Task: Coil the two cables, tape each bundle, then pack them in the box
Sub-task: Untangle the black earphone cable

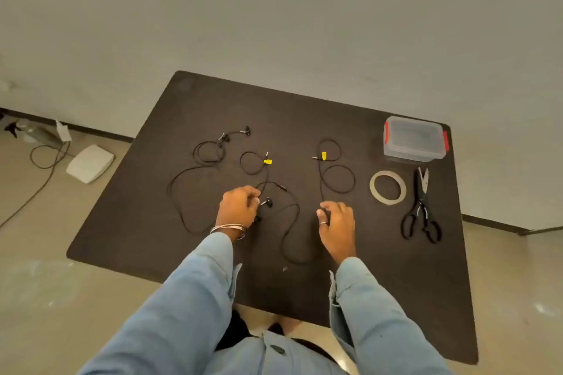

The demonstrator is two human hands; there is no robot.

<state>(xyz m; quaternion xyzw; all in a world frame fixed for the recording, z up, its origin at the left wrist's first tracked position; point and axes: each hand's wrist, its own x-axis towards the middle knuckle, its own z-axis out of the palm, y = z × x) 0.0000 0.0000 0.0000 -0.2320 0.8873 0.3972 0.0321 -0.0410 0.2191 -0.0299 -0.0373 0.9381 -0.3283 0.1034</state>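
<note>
Head view, looking down on a dark table [396, 283] set against a pale wall. Two black earphone cables lie loose on it, neither coiled.

Left earphone cable [182, 173]: sprawled over the left half of the table, earbuds near the far left, small loops in the middle, a yellow tag [267, 162] by its plug. Right earphone cable [347, 176]: two loose loops right of centre, its own yellow tag [324, 156] by its plug, a long tail running down toward the near edge and curling back to the left.

Left hand [239, 207]: fingers curled, pinching an earbud and its cord at the fingertips. Cannot tell for sure which cable that earbud belongs to; it looks to be the tail end of the right one. Bangles at the wrist, light blue sleeve [195, 283].

Right hand [336, 222]: fingers loosely bent, spread, holding nothing, hovering over or just touching the table beside the lower run of the right cable. Ring on one finger.

Far right corner: clear plastic box [414, 140] with red clips, lid on. Just nearer, a roll of tape [374, 192] lying flat, and beside it to the right black scissors [422, 210], blades pointing toward the box, apart from it.

On the floor, left of the table: a white flat device [90, 163] and a dark cord [45, 161].
</note>
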